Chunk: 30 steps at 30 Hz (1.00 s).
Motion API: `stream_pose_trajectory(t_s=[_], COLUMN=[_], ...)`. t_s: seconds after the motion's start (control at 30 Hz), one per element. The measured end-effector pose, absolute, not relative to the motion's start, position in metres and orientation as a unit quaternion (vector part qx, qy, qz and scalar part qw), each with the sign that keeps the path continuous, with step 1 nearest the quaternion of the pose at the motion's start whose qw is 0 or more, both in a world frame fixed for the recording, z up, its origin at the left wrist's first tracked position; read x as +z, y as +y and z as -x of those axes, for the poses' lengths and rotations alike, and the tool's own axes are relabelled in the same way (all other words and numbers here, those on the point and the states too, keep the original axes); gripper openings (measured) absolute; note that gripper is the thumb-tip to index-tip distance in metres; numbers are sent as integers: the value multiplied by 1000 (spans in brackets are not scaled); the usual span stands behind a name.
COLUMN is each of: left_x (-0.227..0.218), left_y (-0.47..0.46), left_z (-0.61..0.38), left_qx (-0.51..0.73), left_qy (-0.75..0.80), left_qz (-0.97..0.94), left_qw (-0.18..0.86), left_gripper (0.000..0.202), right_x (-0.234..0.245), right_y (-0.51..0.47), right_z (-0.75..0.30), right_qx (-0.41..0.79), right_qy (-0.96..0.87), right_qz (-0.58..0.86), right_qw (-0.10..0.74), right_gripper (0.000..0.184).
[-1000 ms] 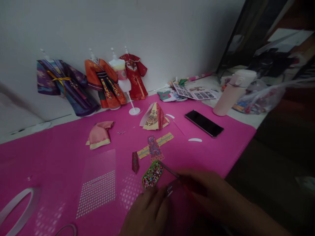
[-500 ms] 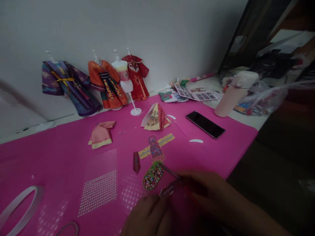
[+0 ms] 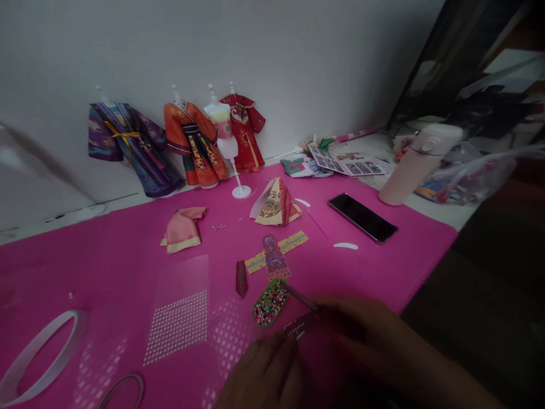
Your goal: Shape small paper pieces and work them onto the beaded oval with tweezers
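My right hand [image 3: 361, 324] grips tweezers [image 3: 302, 296], whose tip is down in the upper end of a small green oval dish [image 3: 259, 322] holding many multicoloured beads [image 3: 270, 304]. Below the dish, a dark red fabric piece [image 3: 296, 326] with a row of tiny pale dots lies on the pink mat. The fingertips of my left hand [image 3: 264, 372] are closed together at its left end and hold it down. Just above the dish are a patterned panel [image 3: 275, 255], a yellow strip [image 3: 297, 241] beneath it and a small dark red tab [image 3: 241, 278].
Doll robes [image 3: 134, 147] on stands line the wall. A pink garment [image 3: 184, 229], a folded skirt [image 3: 277, 204], a gridded clear sheet [image 3: 179, 324] and a white band roll [image 3: 70, 335] lie on the mat [image 3: 106, 255]. At right are a phone [image 3: 361, 217] and a bottle [image 3: 417, 165].
The whole scene has shifted slightly to the right in view. The tweezers stay in the bead dish, and my left hand remains at the fabric piece, its fingers now a little flatter.
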State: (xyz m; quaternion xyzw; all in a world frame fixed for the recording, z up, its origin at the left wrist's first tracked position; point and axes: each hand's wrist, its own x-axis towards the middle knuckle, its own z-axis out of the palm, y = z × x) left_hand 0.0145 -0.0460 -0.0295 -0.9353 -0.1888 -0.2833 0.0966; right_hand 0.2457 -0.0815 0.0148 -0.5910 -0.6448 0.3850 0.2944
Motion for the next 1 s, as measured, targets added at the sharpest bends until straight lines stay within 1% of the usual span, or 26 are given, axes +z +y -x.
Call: stream_pose_trajectory(t_s=[0.1,0.2,0.33,0.5,0.63,0.7,0.8,0.9,1.0], left_x=[-34,-34,-28,-17,-17,-20,-24,-26,-26], left_y=[-45,-47,-49,-42,-41,-42,-43,-40,-38], left_z=[-17,-16,-16,-26,-26,-23,-20,-21,-23], left_qx=[-283,-290,-255,-302,-307,-299,-275,-293,-287], left_qy=[-193,-196,-202,-192,-186,-191,-191,-209,-255], left_qz=[936,933,942,930,930,933,941,929,917], left_qw=[83,82,84,88,80,65,54,83,109], left_gripper=[32,31,32,38,34,31,28,32,37], right_x=[13,10,9,12,14,14,14,17,24], right_y=[-81,-81,-83,-86,-88,-89,-92,-93,-91], right_z=[-247,-250,-257,-263,-265,-267,-269,-270,-268], right_qx=[383,372,344,307,304,300,291,289,276], right_qy=[-645,-636,-624,-625,-652,-665,-680,-684,-687], right_qz=[595,607,633,661,649,643,638,643,651], right_qw=[287,298,303,279,247,234,215,189,171], right_gripper=[44,42,40,37,43,43,37,25,21])
